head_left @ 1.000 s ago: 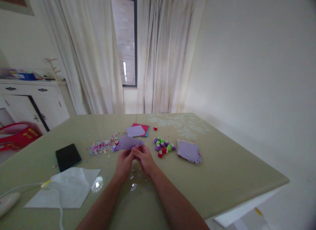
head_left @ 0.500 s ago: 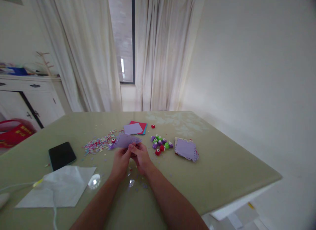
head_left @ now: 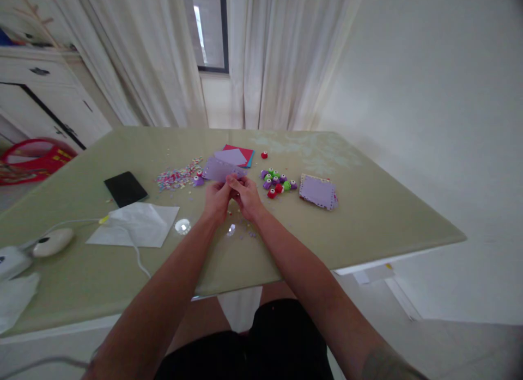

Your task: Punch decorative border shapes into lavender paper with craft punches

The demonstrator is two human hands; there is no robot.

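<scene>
A sheet of purple paper (head_left: pixel 218 169) with small holes punched along its edges is held above the table. My left hand (head_left: pixel 217 197) is closed on its near edge. Right against it, my right hand (head_left: pixel 247 195) is closed too, thumb and fingers meeting at the paper's near right corner. Whatever sits between its fingers is hidden. To the right lies a cluster of small craft punches (head_left: pixel 279 179) in red, green and purple with white tops. Left of the paper are a purple punch (head_left: pixel 198 180) and a red one. Paper bits (head_left: pixel 241 233) lie scattered below my hands.
Left are a confetti heap (head_left: pixel 176 178), a black tablet-like slab (head_left: pixel 126 188), a white sheet (head_left: pixel 139 225) and a cable with a white device (head_left: pixel 53 242). Coloured paper (head_left: pixel 242 153) lies behind my hands, a lone red punch (head_left: pixel 264 155) beyond, punched sheets (head_left: pixel 318 191) at right.
The view has tilted downward, so the table sits higher and my lap shows. Both hands remain together at the purple paper's near edge.
</scene>
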